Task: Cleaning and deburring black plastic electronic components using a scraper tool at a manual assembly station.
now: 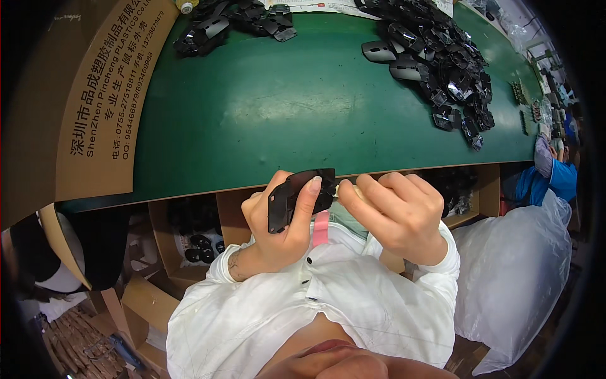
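Observation:
In front of my chest, my left hand (278,218) grips a glossy black plastic mouse shell (302,192), with the thumb lying over its inner side. My right hand (401,215) is closed beside the shell's right end, fingers curled and pinched together. A small pale, cream-coloured piece (339,191) shows at its fingertips, close to the shell; most of it is hidden, so its kind is unclear. Both hands are near the front edge of the green table (252,148).
A large pile of black mouse shells (454,79) lies at the back right, a smaller pile (237,25) at the back left. A carton (107,120) stands left. Under the edge are boxes of black parts (201,247). A clear plastic bag (514,265) and a person in blue (555,180) are right.

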A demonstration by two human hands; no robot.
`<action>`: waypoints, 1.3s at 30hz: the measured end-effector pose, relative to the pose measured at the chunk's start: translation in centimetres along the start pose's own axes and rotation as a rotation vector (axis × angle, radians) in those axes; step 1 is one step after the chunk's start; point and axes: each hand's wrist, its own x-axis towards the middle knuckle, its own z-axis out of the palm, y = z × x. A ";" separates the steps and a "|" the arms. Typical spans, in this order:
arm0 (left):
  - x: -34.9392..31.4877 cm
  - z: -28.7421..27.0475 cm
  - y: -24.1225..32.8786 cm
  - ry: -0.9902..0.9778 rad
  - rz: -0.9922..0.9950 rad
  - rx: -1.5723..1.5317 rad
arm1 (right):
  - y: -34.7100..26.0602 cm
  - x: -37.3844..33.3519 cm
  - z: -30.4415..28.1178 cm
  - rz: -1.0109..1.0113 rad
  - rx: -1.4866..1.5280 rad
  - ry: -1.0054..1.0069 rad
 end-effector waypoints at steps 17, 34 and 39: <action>-0.4 -0.7 0.0 0.086 0.026 -0.016 | 0.7 -0.6 0.1 0.198 0.319 0.044; -0.2 -0.8 0.5 0.001 0.177 0.126 | 0.1 -0.3 0.2 0.148 0.314 0.040; -0.2 -0.6 0.5 0.006 0.195 0.109 | 0.2 -0.1 0.2 0.130 0.279 0.032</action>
